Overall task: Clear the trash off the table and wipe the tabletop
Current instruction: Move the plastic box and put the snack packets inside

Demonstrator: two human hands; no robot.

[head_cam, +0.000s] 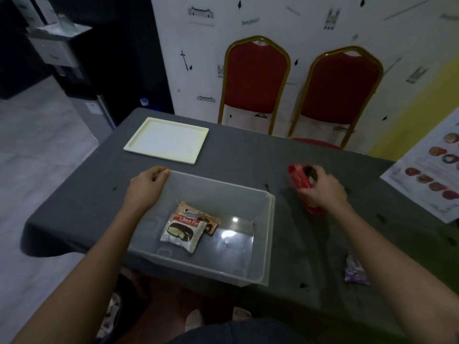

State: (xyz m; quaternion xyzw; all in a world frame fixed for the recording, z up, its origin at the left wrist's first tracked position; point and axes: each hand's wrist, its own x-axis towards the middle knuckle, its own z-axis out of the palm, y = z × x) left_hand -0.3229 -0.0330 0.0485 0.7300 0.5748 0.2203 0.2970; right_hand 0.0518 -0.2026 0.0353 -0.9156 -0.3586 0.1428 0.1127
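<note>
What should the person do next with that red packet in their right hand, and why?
Probably carry the red wrapper, gripped by the right hand, over into the clear bin, which the left hand steadies by its rim. Two snack packets already lie inside.

- Left hand (145,184): bare, no glove, no ring or watch to be seen.
- Right hand (325,188): bare too, with nothing worn at the wrist.
- Both forearms are uncovered from wrist to the picture's lower corners; no sleeve shows anywhere along them.
- Dark garment (238,332) at the bottom edge, bluish-grey, its kind cannot be told.
- Feet (196,319) below the table's near edge: blurred, pale toes visible, footwear unclear in the dim light.
</note>
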